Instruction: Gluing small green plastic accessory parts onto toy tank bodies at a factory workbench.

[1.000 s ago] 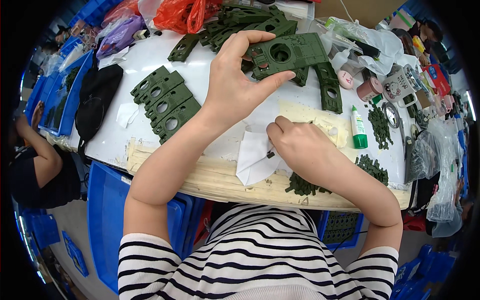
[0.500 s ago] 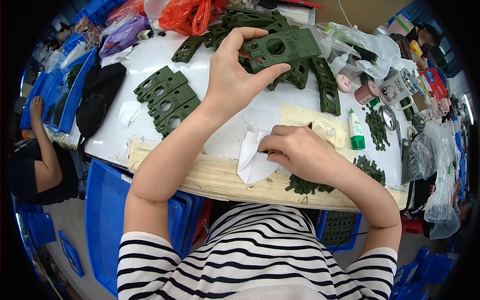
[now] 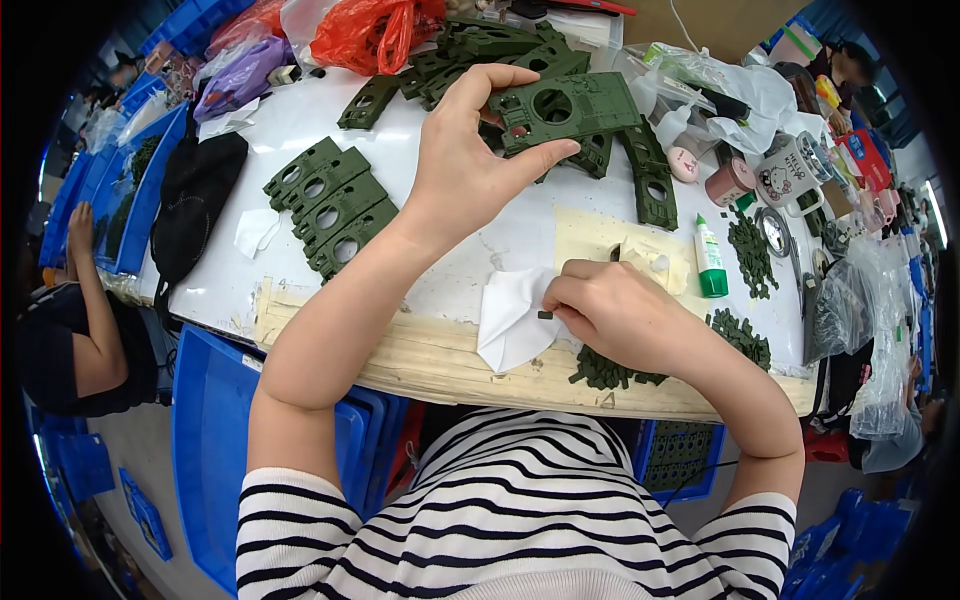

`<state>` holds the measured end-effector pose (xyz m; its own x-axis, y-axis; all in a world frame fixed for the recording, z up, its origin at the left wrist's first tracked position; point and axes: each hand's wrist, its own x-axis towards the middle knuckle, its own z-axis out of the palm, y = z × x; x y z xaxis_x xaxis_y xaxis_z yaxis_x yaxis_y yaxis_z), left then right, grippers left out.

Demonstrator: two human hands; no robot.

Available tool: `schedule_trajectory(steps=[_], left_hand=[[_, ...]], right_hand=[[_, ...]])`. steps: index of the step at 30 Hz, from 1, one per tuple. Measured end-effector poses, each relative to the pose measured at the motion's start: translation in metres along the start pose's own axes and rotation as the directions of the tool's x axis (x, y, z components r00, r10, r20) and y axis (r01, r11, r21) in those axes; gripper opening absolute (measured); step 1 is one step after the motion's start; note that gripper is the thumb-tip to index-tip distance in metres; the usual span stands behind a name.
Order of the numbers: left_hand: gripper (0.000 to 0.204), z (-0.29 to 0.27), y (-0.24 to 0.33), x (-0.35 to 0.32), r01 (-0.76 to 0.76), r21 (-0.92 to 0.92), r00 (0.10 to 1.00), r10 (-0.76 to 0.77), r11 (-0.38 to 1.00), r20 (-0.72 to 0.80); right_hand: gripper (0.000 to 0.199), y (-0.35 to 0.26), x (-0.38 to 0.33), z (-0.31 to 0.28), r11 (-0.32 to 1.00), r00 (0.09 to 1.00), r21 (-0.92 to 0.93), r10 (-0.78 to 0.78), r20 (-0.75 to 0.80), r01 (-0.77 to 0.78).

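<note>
A dark green plastic tank hull (image 3: pixel 600 100) with a round hole is raised above the table, gripped at its left end between the thumb and fingers of my left hand (image 3: pixel 462 165). Lower down, my right hand (image 3: pixel 620 310) is closed in a pinch. A small dark green plastic piece (image 3: pixel 545 315) shows at its fingertips, over the edge of a folded white tissue (image 3: pixel 505 315). Just below that hand lies a heap of small green parts (image 3: pixel 605 372). Beside it sits a pale yellow pad (image 3: pixel 660 262), partly hidden by the hand.
Several green hulls (image 3: pixel 335 205) lie in a row at left, with more piled (image 3: pixel 480 45) at the back. A glue bottle (image 3: pixel 710 262), loose green parts (image 3: pixel 752 255) and a mug (image 3: pixel 785 182) stand right. Blue bins (image 3: pixel 215 440) sit below the table edge. Another person's arm (image 3: pixel 90 290) is far left.
My right hand has shifted slightly right, off the tissue, and the small green piece now shows at its fingertips. The hull in my left hand has dipped and turned slightly.
</note>
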<state>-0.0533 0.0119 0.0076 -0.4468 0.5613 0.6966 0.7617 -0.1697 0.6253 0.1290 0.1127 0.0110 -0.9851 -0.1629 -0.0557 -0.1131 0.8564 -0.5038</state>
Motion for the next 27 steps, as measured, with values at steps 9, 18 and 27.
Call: schedule_trajectory(steps=[9,18,27], left_hand=[[0.052,0.003,0.002,-0.003,-0.032,-0.008,0.999,0.031,0.999,-0.003],[0.054,0.004,0.007,-0.003,0.037,-0.015,0.998,-0.036,0.999,0.041],[0.054,0.007,0.011,-0.003,0.056,-0.148,0.996,-0.044,0.987,0.082]], right_hand=[[0.009,-0.005,-0.008,0.002,0.989,0.996,-0.137,-0.059,-0.066,0.049],[0.009,-0.020,-0.008,0.031,0.763,0.958,-0.622,-0.278,-0.071,0.175],[0.010,-0.017,-0.014,0.024,0.760,0.962,-0.640,-0.245,-0.124,0.111]])
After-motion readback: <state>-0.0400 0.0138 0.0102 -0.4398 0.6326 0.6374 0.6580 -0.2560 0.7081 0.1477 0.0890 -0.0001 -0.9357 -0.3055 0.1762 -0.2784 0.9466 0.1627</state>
